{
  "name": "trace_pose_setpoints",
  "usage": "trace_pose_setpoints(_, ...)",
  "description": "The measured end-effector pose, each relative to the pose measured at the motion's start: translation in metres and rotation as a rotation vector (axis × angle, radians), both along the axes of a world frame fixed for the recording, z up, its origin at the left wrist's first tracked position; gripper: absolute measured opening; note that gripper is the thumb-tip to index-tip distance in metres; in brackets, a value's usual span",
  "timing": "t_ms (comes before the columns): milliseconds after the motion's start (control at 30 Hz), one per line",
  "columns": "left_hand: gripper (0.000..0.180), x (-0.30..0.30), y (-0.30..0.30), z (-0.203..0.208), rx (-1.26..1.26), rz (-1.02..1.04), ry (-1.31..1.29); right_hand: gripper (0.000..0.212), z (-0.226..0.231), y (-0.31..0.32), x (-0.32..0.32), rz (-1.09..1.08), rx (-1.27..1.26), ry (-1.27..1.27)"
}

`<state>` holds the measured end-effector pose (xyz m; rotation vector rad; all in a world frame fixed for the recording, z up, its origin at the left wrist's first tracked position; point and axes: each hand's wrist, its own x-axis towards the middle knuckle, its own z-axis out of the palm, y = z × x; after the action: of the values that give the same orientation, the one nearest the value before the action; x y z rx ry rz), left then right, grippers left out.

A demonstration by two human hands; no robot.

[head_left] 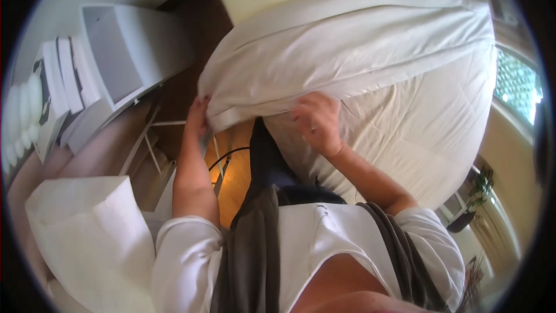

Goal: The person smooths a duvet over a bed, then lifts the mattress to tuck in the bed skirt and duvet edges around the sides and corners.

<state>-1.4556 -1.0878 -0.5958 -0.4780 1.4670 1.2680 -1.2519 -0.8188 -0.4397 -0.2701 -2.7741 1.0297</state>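
Note:
A white bedsheet [324, 52] lies over a bed or mattress in front of me, with its near edge folded into a thick band. At the left corner of this band, my left hand [198, 115] is closed on the cloth, fingertips on its edge. My right hand [319, 122] is by the fold's near edge, in the middle of the bed; its fingers are curled at the cloth and slightly blurred. Below the fold, a wrinkled cream cover [399, 127] spreads over the right part of the bed.
To the left stand a pale open cabinet [113, 46] and a white lampshade-like ribbed object [22, 119]. A white blocky piece [87, 226] is at lower left. A thin-framed rack [152, 148] and a dark cable [229, 153] are near my legs. Right are a window [517, 84] and a plant [482, 185].

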Motion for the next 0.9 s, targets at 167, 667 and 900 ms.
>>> trace_pose_setpoints(167,0.040,0.010,0.018,-0.019,-0.230,-0.102,0.377,0.037,-0.015,0.053,0.031,-1.418,-0.403,0.251)
trace_pose_setpoints(667,0.033,-0.005,-0.014,0.009,-0.252,0.107,0.437,0.025,-0.001,0.118,0.073,-1.510,-1.100,0.208)
trace_pose_setpoints(900,0.032,-0.036,0.098,0.023,-0.316,-0.308,1.427,0.037,0.000,0.180,0.073,-1.476,0.019,0.059)
